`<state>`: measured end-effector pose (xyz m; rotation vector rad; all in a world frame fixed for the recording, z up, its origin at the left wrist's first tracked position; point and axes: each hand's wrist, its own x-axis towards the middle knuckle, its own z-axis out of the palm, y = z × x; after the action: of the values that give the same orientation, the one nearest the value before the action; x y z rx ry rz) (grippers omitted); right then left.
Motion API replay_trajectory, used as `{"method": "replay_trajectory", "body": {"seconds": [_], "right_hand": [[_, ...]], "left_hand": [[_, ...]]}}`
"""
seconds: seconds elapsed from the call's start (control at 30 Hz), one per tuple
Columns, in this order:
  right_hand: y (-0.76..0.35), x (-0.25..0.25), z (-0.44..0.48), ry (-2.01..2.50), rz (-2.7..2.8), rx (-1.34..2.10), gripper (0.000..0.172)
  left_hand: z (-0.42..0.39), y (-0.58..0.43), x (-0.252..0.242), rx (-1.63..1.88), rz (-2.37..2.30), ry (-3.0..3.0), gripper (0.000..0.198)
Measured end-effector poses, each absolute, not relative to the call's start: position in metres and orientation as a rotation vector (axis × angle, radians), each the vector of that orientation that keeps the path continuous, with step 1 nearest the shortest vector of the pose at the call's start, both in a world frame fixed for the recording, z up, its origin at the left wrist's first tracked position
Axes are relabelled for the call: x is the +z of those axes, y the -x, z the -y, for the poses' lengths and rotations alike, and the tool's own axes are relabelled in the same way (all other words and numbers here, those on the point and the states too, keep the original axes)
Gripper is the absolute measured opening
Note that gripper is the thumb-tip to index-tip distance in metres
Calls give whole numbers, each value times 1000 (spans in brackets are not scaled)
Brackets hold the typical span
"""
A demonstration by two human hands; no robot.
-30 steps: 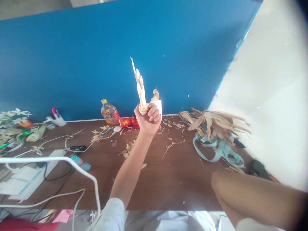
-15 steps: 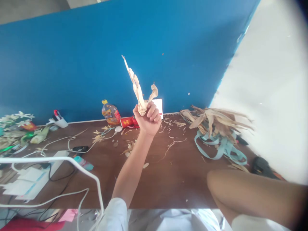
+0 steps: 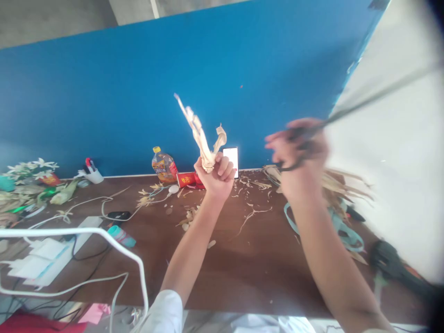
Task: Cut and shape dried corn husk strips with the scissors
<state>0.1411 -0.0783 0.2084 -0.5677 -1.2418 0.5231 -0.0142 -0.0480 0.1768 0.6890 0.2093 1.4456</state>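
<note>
Clamped fist: the left hand [image 3: 215,180] grips a dried corn husk bundle [image 3: 200,138] low, at center frame. Light and brittle; hold at its gathered base. The blurred right hand [image 3: 298,157] meets a dark strip [image 3: 367,101], its grip hard to tell.

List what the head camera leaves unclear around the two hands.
Head view:
The dark thin object in the right hand: motion blur hides what it is, and it runs off the right edge.
The dried husk's lower part: hidden inside the left hand's fist.
The pile of dried husks: partly hidden behind the right hand.
The dark tool: blurred and cut off by the dark lens edge.
</note>
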Motion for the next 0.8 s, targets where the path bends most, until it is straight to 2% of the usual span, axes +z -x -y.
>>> {"method": "replay_trajectory", "body": {"seconds": [0.17,0.33,0.63,0.8], "right_hand": [[-128,185,47,684,1541,780,40],[-128,175,43,705,1604,880,41],[-121,169,45,867,1608,814,35],[-146,153,18,1013,1574,766,40]], "left_hand": [[46,18,176,1499,-160,-685,48],[48,18,179,1524,-119,-658,46],[46,11,174,1550,-126,-641,45],[42,20,178,1571,-227,-686,48]]}}
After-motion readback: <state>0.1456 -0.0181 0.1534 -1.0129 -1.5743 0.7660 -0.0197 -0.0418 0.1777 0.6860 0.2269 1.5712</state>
